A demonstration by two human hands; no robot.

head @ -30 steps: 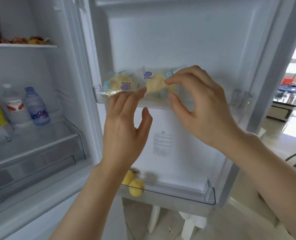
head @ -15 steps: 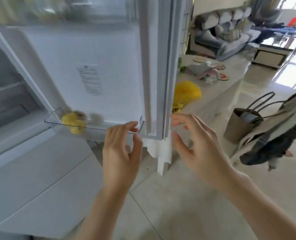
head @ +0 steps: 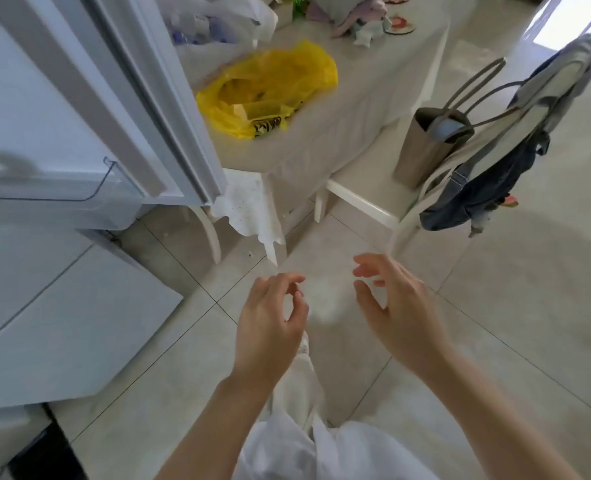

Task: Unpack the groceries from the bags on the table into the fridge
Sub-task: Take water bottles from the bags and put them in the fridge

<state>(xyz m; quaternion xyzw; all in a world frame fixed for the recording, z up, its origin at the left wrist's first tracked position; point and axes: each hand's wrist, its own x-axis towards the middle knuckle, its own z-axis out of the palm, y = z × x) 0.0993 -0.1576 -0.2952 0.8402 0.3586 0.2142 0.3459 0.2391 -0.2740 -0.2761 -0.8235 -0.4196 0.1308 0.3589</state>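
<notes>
A yellow plastic bag (head: 270,88) lies open on the table (head: 373,81), just right of the open fridge door (head: 62,109). Behind it sits a clear white plastic bag (head: 214,22) with items inside. The door's lower clear shelf (head: 90,188) shows at the left edge. My left hand (head: 270,323) and my right hand (head: 398,306) hover side by side over the tiled floor, well below the table. Both hold nothing, their fingers loosely curled.
A white chair (head: 363,199) by the table carries a brown tote bag (head: 429,143); a dark bag and grey cloth hang on its back (head: 495,168). The white lower fridge drawer front (head: 62,323) juts out at left. Toys and coasters lie at the table's far end.
My view has swung right and down, from the fridge door shelves to the table and floor. Both hands left the packaged buns on the door shelf and dropped low, empty.
</notes>
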